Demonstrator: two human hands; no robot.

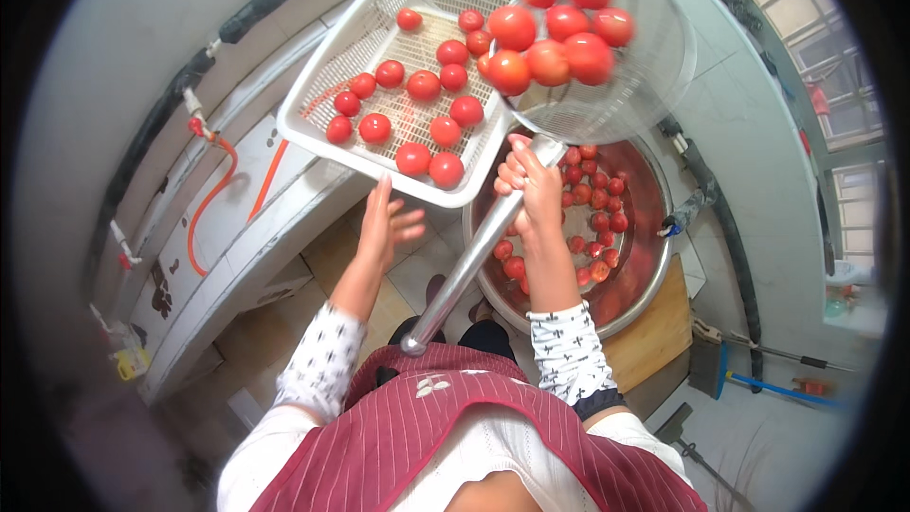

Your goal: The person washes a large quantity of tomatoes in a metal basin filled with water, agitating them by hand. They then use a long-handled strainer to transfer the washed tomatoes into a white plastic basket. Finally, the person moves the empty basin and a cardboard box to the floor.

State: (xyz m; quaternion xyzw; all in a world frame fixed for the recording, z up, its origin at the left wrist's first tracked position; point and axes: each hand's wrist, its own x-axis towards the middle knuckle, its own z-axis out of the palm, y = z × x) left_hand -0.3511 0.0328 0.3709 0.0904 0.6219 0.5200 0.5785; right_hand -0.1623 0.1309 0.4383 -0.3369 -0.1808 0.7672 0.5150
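Observation:
My right hand (533,188) grips the metal handle (473,256) of a large wire-mesh skimmer (633,96) near its head. Several red tomatoes (549,62) lie in the skimmer, toward its left side, where it overlaps the rim of a white plastic basket (307,124). More tomatoes (424,85) rest spread over the basket's slatted bottom. Just below the basket's near edge, my left hand (384,224) holds nothing, its fingers apart. Below the skimmer stands a big round metal tub (643,291) with many tomatoes (601,222) in it; my right forearm hides part of it.
The basket overlaps a tiled ledge (242,256) on the left, where an orange hose (192,227) hangs from a tap (197,124). A wooden board (650,341) lies beside the tub. A broom (709,370) and a blue pole (775,385) are at right, near the wall.

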